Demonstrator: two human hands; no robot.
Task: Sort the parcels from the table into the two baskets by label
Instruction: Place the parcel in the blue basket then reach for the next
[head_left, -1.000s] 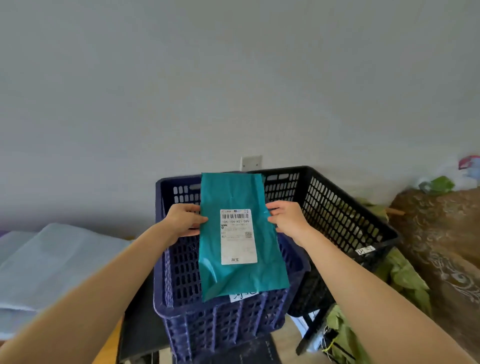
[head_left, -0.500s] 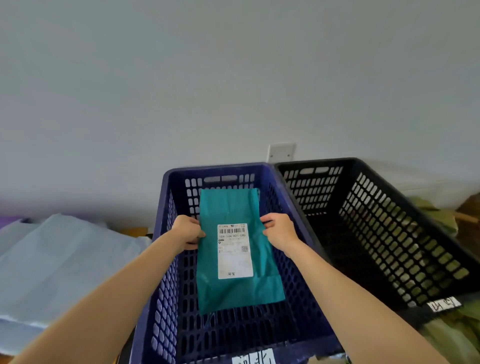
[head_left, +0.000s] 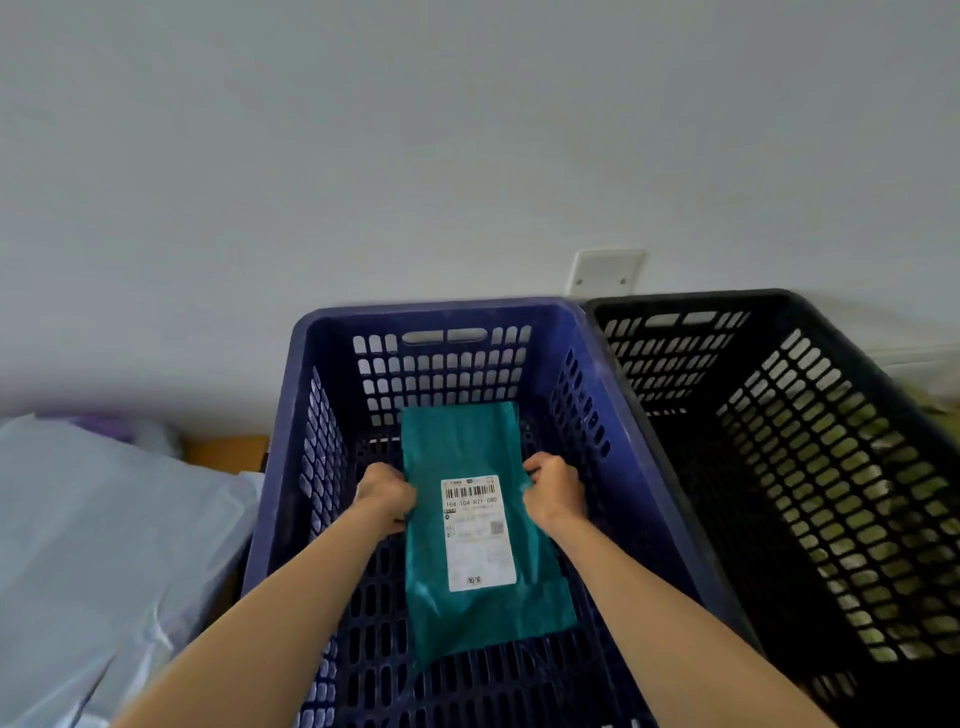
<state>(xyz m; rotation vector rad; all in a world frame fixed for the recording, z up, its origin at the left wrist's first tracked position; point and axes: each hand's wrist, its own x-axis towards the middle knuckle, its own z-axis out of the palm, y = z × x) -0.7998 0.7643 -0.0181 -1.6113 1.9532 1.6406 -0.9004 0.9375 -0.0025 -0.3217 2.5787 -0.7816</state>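
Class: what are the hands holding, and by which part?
The teal parcel: left hand grips its left edge, right hand its right edge, inside the blue basket.

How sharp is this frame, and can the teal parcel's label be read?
Head view: the white label on the teal plastic parcel shows a readable barcode number, its finer print blurs; head view: the blue perforated plastic basket bows from wide-angle distortion; no glare.
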